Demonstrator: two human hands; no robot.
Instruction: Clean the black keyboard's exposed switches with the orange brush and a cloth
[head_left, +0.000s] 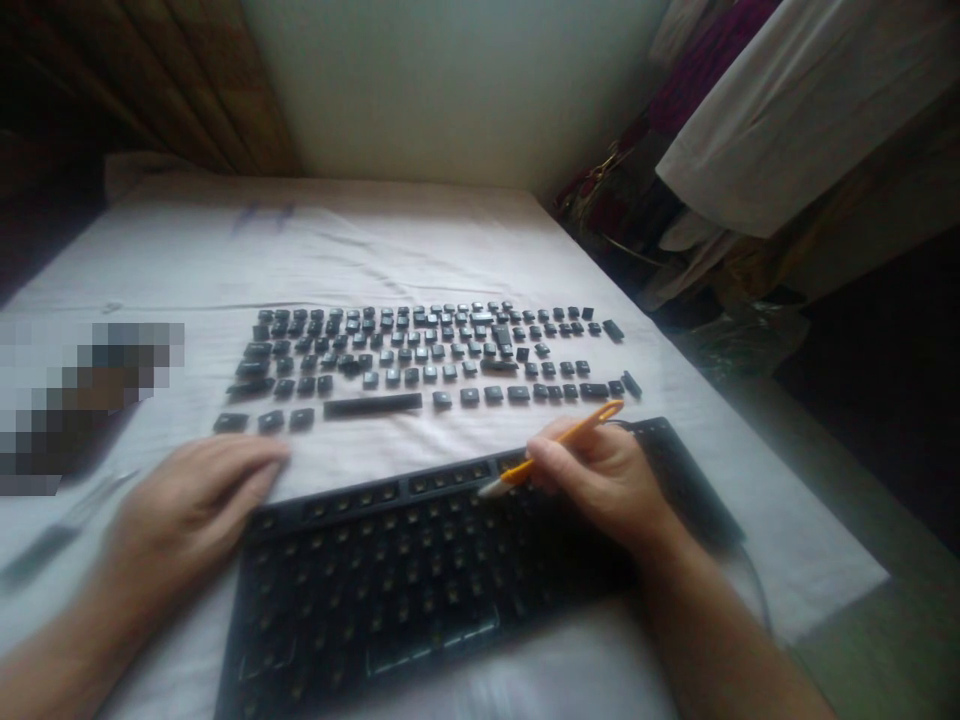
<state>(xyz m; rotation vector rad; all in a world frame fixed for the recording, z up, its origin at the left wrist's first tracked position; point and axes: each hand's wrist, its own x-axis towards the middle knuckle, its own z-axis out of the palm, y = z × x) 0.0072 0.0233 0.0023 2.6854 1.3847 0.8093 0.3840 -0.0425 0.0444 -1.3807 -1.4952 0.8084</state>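
A black keyboard (pixel 405 560) with its keycaps off lies slanted on a white sheet, bare key mounts showing. In my right hand (pixel 607 485) is a small brush (pixel 574 435) with an orange handle; its pale tip touches or hovers just over the upper keyboard rows. My left hand (pixel 191 500) rests at the keyboard's upper left corner, fingers stretched out together and thumb along the edge. Whether it presses on the keyboard is hard to tell. Beyond both hands, many loose black keycaps (pixel 431 352) lie in keyboard-like rows, with the long space bar (pixel 373 405) nearest.
The white sheet (pixel 315 245) covers a flat surface that ends at the right. A blurred long item with a dark end (pixel 45 553) lies at left. A cable (pixel 759 580) runs off the keyboard's right side. Cloths (pixel 795 120) hang at upper right; a wall (pixel 450 90) stands behind.
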